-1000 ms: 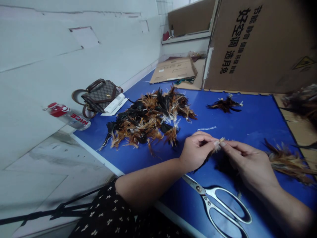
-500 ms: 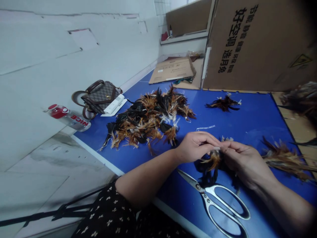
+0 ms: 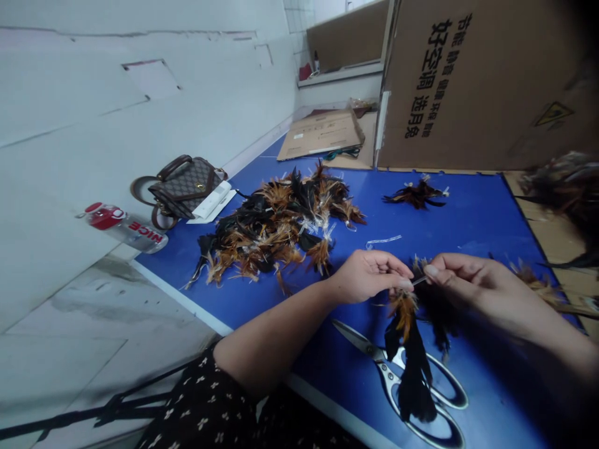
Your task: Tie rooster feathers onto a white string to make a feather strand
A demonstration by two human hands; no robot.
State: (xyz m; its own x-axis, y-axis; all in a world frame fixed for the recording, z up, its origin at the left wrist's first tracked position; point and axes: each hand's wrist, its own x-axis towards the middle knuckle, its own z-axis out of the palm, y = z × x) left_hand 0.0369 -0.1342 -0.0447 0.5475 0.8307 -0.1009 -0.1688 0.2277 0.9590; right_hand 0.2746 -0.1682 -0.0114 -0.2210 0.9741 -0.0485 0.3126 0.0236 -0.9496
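My left hand is closed, pinching the top of a small feather bunch, brown near the fingertips and with long black feathers hanging down. A thin pale strip runs tight from there to my right hand, whose thumb and finger are closed on its other end. Beneath the hanging feathers lie silver scissors, their handles partly covered by the black tips. More dark feathers lie on the table just behind, between my hands.
On the blue table lie a heap of feather bunches, a smaller bunch and a clear strip. Loose brown feathers are at right. A handbag, a bottle and a cardboard panel stand around.
My right hand has moved right, away from my left, drawing the thin strip out between them. The feather bunch now hangs lower, over the scissors' handles. The view has shifted slightly.
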